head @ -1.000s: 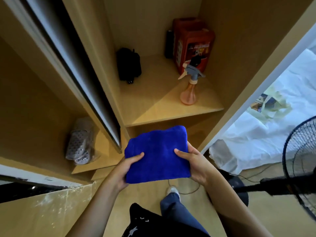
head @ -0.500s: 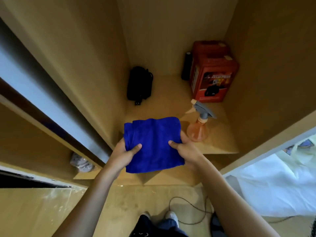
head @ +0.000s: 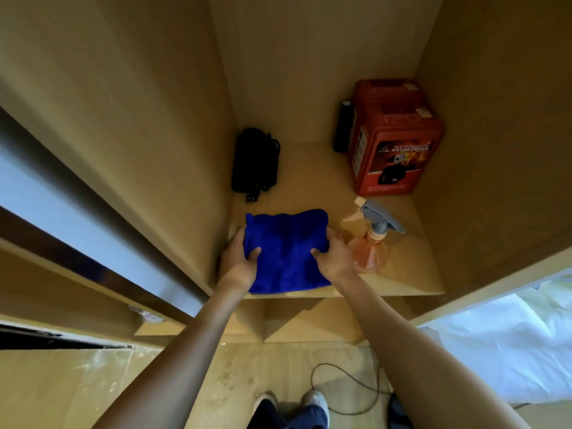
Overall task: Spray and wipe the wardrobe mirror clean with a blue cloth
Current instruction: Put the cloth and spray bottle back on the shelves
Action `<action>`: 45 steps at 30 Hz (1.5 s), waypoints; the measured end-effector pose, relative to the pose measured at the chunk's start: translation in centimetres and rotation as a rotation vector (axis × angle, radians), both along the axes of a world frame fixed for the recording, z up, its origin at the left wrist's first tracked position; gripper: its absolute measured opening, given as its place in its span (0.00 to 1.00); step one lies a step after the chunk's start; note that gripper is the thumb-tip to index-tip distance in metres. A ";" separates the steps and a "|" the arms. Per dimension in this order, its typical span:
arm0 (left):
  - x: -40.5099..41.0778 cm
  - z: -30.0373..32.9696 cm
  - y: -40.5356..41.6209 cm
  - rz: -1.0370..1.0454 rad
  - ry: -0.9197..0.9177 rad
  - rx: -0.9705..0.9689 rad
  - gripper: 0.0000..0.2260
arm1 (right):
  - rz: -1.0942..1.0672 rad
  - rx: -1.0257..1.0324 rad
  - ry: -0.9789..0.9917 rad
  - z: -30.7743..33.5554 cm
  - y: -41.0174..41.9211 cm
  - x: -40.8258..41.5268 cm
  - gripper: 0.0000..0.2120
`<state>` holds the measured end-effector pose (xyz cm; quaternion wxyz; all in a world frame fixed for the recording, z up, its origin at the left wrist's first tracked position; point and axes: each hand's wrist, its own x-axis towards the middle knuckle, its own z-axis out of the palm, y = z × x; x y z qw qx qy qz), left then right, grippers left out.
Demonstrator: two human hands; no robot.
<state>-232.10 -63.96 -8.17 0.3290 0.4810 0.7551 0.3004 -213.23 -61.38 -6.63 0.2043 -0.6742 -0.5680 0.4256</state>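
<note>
Left hand point(head: 240, 264) and right hand point(head: 334, 258) each pinch the folded blue cloth point(head: 286, 252), seemingly on the shelf point(head: 312, 187)

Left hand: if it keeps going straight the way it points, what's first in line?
Likely the black pouch at the back of the shelf. The left hand, gripping the blue cloth, points roughly at it; depth unclear.

We saw a plain deep-blue cloth point(head: 286, 249) between our two grips. Right of the right grip point(head: 335, 258) stood a translucent orange spray bottle point(head: 370, 252) with a grey trigger head. Beyond it was a red box point(head: 396, 144) printed with a black figure; beyond the left grip point(head: 240, 264), a black pouch point(head: 255, 162). The shelf point(head: 312, 184) was tan wood.
</note>
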 end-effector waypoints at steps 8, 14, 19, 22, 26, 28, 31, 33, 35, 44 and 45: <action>2.2 -2.0 -1.0 -0.297 0.747 0.211 0.23 | 0.089 0.396 -0.477 -1.7 -2.0 -2.0 0.35; 2.3 -3.4 -0.1 -0.477 0.752 0.035 0.32 | 0.350 0.308 -0.599 -3.6 -1.1 -3.0 0.32; 2.2 -3.7 -0.1 -0.474 0.752 0.007 0.30 | 0.334 0.258 -0.641 -5.1 -1.3 -2.7 0.38; 2.2 -3.5 -0.1 -0.489 0.760 -0.019 0.31 | 0.343 0.234 -0.601 -4.4 -1.2 -2.8 0.39; 3.3 -2.2 -0.3 -0.478 0.669 -0.024 0.31 | 0.132 0.315 -0.278 -3.5 -3.6 -0.8 0.23; 4.6 -1.5 -0.5 -0.466 0.580 0.040 0.25 | -0.115 0.340 -0.126 -3.2 -5.6 1.1 0.12; 7.6 -0.5 -0.5 -0.511 0.407 0.128 0.22 | -0.482 0.328 0.025 -2.8 -6.8 3.8 0.06; 9.7 -0.1 -0.3 -0.545 0.279 0.155 0.22 | -0.623 0.348 0.121 -2.5 -6.2 5.5 0.10; 11.2 0.2 -0.3 -0.572 0.171 0.182 0.22 | -0.589 0.345 0.151 -1.7 -5.2 6.8 0.19; 13.7 0.3 0.5 -0.581 -0.068 0.088 0.31 | -0.277 0.285 0.310 0.3 -2.1 9.2 0.10; 13.7 0.3 0.4 -0.572 -0.082 0.081 0.32 | -0.276 0.284 0.334 0.4 -2.1 9.3 0.09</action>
